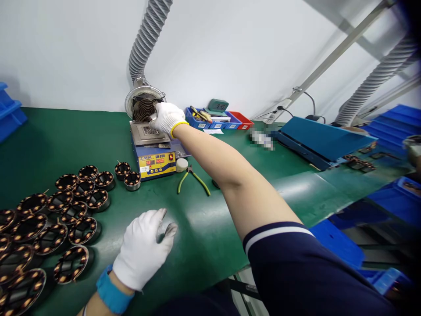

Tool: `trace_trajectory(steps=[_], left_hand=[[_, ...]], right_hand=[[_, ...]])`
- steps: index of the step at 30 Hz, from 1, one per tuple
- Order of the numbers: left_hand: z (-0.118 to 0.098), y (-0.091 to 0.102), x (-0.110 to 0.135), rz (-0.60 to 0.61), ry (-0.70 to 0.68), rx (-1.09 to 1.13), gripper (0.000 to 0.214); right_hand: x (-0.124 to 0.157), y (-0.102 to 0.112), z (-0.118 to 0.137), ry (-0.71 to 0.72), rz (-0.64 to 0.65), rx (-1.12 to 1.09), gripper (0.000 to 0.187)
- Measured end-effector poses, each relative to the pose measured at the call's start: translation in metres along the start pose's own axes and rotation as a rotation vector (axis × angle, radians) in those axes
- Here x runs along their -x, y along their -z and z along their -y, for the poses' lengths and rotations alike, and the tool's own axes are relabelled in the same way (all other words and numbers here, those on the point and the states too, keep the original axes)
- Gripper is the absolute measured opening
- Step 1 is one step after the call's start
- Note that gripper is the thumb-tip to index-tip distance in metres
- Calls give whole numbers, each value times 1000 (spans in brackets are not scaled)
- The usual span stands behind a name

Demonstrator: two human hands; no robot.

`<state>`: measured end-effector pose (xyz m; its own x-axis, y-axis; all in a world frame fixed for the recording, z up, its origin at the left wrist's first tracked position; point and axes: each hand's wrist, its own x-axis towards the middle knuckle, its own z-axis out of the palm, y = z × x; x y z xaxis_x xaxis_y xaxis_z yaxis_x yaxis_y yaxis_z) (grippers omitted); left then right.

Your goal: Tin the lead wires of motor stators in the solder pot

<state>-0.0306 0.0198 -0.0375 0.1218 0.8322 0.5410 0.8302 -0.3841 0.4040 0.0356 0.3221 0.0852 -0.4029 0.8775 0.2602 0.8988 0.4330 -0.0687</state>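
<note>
Work under way: right hand (169, 118) over yellow-fronted unit (156, 163), fingers curled, grip unclear. Left hand (143, 248) empty, fingers parted. Copper-wound rings (104, 206) stand on bench (200, 232), left of unit; finished count unclear.

Gloved right hand (169, 118) over the top of a blue-and-yellow heating machine (157, 163), its grip unclear, beneath a grey hose (149, 39). The gloved left hand (144, 248), thumb and fingers parted, is above the green counter (200, 237). Copper-wound rings (74, 212) cluster at left; green-handled pliers (190, 169) lie spread in front of the machine, near a small white round object (182, 165).
</note>
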Motion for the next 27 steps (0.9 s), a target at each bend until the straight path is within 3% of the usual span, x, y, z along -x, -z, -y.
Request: trace_trajectory(steps=[8, 14, 19, 24, 27], left_hand=[[2, 0, 0, 9, -1, -13, 30], [5, 0, -2, -45, 44, -10, 31], [7, 0, -5, -107, 234, 143, 39], [5, -4, -5, -128, 488, 415, 62], [5, -6, -3, -126, 605, 481, 70]], right_hand=[[-2, -3, -3, 7, -3, -17, 36], [13, 23, -11, -42, -45, -186, 36], [73, 32, -7, -127, -9, -625, 50], [163, 0, 30, -354, 301, -1256, 81], [209, -15, 54, -368, 442, -1432, 85]])
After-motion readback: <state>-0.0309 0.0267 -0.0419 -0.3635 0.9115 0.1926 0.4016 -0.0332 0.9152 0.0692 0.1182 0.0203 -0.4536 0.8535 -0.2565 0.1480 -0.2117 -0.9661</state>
